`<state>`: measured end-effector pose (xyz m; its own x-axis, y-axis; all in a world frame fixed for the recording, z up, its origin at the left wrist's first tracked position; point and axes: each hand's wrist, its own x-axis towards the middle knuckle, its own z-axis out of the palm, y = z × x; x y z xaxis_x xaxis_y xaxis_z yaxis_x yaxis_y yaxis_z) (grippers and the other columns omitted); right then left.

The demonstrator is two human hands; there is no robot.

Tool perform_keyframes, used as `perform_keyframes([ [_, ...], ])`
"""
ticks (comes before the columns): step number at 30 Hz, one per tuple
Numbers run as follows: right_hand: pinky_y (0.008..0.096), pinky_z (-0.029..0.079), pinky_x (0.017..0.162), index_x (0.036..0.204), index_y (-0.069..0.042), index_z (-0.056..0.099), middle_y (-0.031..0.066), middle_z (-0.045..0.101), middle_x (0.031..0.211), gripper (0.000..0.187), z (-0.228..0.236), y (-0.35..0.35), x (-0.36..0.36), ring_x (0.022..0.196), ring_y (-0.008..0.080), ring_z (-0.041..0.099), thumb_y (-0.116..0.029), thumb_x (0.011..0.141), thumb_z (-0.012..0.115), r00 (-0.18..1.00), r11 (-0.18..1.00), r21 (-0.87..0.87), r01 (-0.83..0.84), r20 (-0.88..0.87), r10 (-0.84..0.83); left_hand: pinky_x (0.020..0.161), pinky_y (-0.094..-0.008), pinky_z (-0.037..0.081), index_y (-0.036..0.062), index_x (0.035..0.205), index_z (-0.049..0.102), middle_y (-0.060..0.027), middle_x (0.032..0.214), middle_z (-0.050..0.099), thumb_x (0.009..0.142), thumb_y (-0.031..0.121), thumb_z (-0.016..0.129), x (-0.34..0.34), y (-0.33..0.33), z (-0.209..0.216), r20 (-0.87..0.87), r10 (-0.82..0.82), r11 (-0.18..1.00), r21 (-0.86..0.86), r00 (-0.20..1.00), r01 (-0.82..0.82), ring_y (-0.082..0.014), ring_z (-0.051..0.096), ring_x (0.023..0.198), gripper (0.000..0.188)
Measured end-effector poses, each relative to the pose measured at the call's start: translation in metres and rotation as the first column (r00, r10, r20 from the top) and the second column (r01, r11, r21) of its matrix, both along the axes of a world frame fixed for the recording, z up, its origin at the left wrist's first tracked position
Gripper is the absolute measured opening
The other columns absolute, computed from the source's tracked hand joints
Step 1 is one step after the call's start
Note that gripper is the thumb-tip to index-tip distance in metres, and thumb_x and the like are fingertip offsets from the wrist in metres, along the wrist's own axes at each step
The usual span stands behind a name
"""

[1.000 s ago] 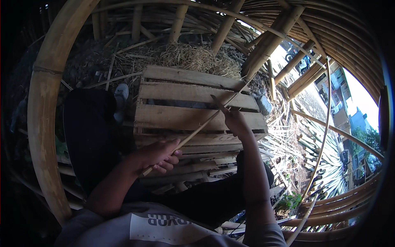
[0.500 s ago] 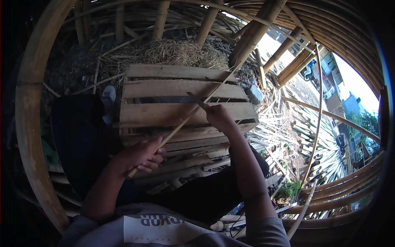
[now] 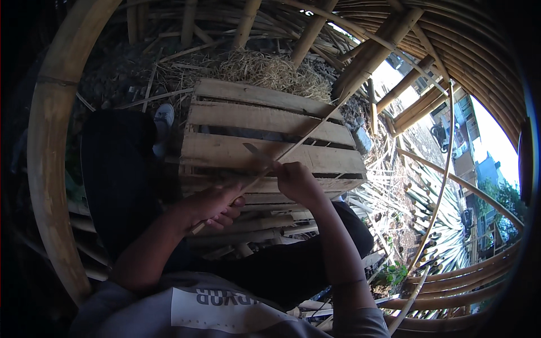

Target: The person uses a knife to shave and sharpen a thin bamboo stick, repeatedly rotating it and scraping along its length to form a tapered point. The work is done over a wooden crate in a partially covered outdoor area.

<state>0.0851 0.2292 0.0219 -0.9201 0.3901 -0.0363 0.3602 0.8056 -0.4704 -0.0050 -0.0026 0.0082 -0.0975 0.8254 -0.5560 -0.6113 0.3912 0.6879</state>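
here the left hand (image 3: 217,204) fingers wrap the bamboo strip (image 3: 293,147), while the right hand (image 3: 296,181) fingers clench a knife (image 3: 258,153) against it.

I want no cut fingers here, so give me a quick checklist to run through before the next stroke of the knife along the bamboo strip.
1. Left hand grips the bamboo strip near its lower end: ok.
2. Right hand closed on the knife, blade pointing up and away from the body: ok.
3. Left fingers clear of the blade, which lies beyond the right hand: ok.
4. Strip runs free over the wooden pallet, nothing lying across it: ok.
5. Legs out of the blade's line: the dark trouser leg lies to the left, apart from the knife: ok.
6. Blade edge seated on the strip: cannot tell, too small.
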Motion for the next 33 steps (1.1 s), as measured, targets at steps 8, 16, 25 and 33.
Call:
perform_keyframes([
  [8,0.0498,0.053,0.071,0.094,0.004,0.070,0.0316,0.066,0.086,0.039,0.001,-0.014,0.005,0.088,0.0456,0.069,-0.024,0.105,0.045,0.990,0.986,0.103,-0.134,0.061,0.129,0.041,-0.0218,0.032,0.0095,0.092,0.048,0.0059,0.068,0.040,0.108,0.050,0.035,0.004,0.006,0.003,-0.285,-0.070,0.996,-0.070,0.956,0.053,-0.0039,0.033,0.050,0.046],
  [16,0.0538,0.052,0.070,0.093,0.003,0.070,0.0296,0.065,0.076,0.036,0.003,-0.012,0.003,0.081,0.0485,0.067,-0.021,0.104,0.046,0.991,0.985,0.103,-0.135,0.001,0.136,0.048,-0.0315,0.043,0.0047,0.090,0.054,-0.0007,0.072,0.052,0.109,0.048,0.034,0.009,0.005,0.013,-0.554,-0.091,0.988,-0.152,0.828,0.007,-0.0106,0.049,0.054,0.051],
  [25,0.0528,0.054,0.070,0.096,0.003,0.069,0.0305,0.066,0.078,0.038,0.006,-0.022,0.010,0.080,0.0490,0.067,-0.027,0.106,0.047,0.998,0.996,0.081,-0.044,-0.039,0.047,0.048,-0.0320,0.044,0.0027,0.095,0.057,-0.0019,0.071,0.054,0.108,0.044,0.034,0.013,0.006,0.006,-0.566,-0.034,0.992,-0.120,0.824,-0.042,-0.0127,0.048,0.049,0.049],
  [33,0.0538,0.051,0.071,0.087,0.003,0.069,0.0317,0.064,0.078,0.041,-0.002,0.014,0.008,0.084,0.0521,0.065,-0.028,0.105,0.051,0.989,0.991,0.092,0.096,-0.123,-0.084,0.035,-0.0184,0.026,0.0127,0.091,0.044,0.0076,0.063,0.033,0.108,0.040,0.032,0.009,0.008,0.005,0.094,0.042,0.998,0.045,0.995,-0.046,-0.0014,0.026,0.044,0.034],
])
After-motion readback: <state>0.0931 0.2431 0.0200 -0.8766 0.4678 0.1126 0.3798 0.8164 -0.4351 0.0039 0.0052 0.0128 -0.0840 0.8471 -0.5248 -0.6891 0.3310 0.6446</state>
